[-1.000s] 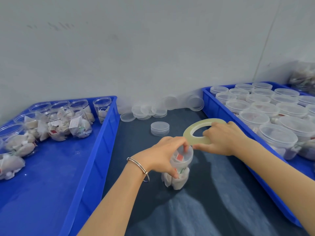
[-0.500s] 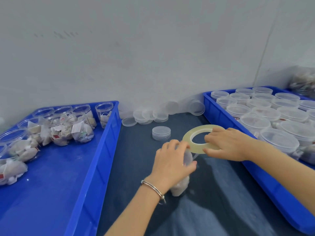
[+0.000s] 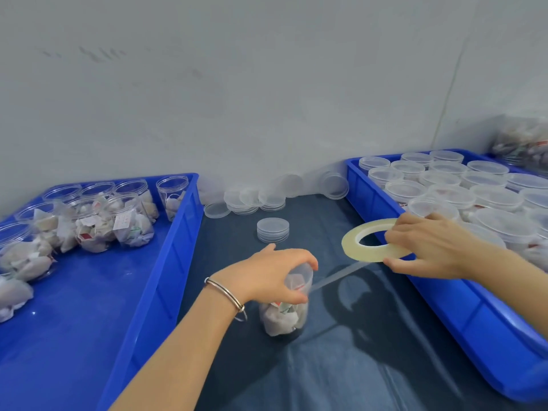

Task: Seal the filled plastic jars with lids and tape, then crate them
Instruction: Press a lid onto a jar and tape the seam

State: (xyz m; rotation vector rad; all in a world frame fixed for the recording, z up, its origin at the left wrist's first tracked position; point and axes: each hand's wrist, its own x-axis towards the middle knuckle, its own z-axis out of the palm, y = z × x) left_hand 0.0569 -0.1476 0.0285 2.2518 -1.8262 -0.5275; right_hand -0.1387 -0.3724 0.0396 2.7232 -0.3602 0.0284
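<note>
While your left hand (image 3: 268, 275) gripped the lidded jar (image 3: 286, 307) mid-table and your right hand (image 3: 427, 247) pinched the tape roll (image 3: 375, 244) by the right crate's (image 3: 462, 310) edge, you needed the tape strip (image 3: 336, 275) taut, level with the lid seam.

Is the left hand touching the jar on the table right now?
Touching. The head view shows the left hand with fingers curled around the top of the jar.

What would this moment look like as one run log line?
step: taping lid | left hand: grips jar top | right hand: holds tape roll, strip stretched to jar | crating: not yet
</note>
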